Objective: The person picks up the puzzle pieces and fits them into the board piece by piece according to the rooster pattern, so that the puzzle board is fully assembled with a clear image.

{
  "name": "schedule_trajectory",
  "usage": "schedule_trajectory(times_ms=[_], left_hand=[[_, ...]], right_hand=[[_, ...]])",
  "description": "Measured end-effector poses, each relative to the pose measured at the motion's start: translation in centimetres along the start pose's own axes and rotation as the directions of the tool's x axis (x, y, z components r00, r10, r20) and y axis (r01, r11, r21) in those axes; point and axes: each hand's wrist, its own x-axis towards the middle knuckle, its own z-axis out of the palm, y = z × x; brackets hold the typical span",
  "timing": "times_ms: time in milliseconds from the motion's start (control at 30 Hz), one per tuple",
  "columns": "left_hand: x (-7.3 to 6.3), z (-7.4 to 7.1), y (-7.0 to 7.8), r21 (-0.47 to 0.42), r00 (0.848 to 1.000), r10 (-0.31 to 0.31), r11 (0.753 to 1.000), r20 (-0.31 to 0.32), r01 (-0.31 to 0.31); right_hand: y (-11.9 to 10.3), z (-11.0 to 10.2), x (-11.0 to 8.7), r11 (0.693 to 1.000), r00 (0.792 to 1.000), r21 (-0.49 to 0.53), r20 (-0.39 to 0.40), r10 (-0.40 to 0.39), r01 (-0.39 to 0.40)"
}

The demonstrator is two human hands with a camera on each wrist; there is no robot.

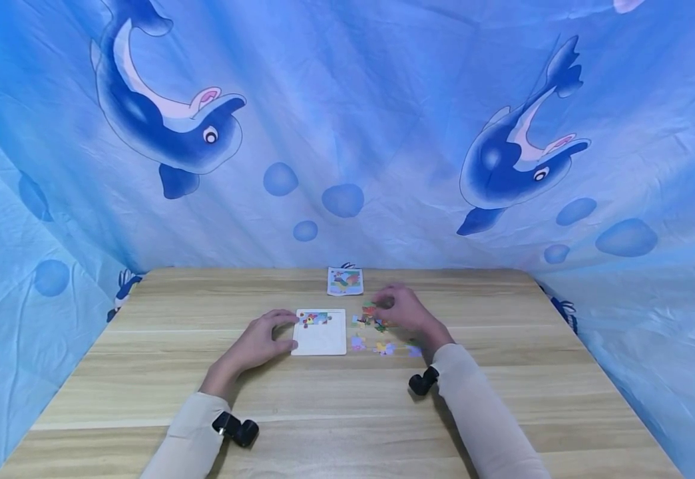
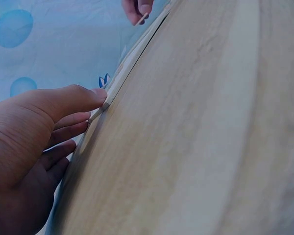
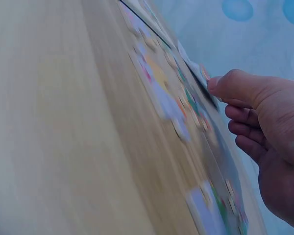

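Note:
A white puzzle tray [image 1: 321, 340] lies on the table, with a few joined colourful pieces [image 1: 315, 319] along its upper left. My left hand [image 1: 259, 340] holds the tray's left edge, thumb near the front corner and fingers farther back. In the left wrist view the thumb [image 2: 90, 95] presses on the tray's rim. Over the loose pieces to the right of the tray, my right hand [image 1: 406, 311] pinches a thin puzzle piece [image 2: 141, 20] between thumb and fingers. Below that hand lie several loose puzzle pieces [image 1: 385, 348], some overlapping each other.
Behind the tray lies a small picture card [image 1: 345, 282] near the table's back edge. A blue curtain [image 1: 347, 120] with dolphins hangs behind the wooden table [image 1: 323, 412] and along its sides. Black wrist cameras [image 1: 244, 432] sit on both forearms.

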Motion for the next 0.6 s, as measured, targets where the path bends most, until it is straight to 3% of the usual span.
schedule_trajectory(times_ms=[433,600], left_hand=[[-0.1,-0.1,0.2,0.012,1.000,0.011,1.000,-0.006,-0.011],[-0.1,0.0,0.1,0.010,1.000,0.012,1.000,-0.003,-0.012]], right_hand=[[-3.6,3.4,1.8,0.992,0.991,-0.051,0.067,-0.112,0.115],[-4.3,4.3,2.2,0.992,0.990,-0.047,0.089,-0.113,0.118]])
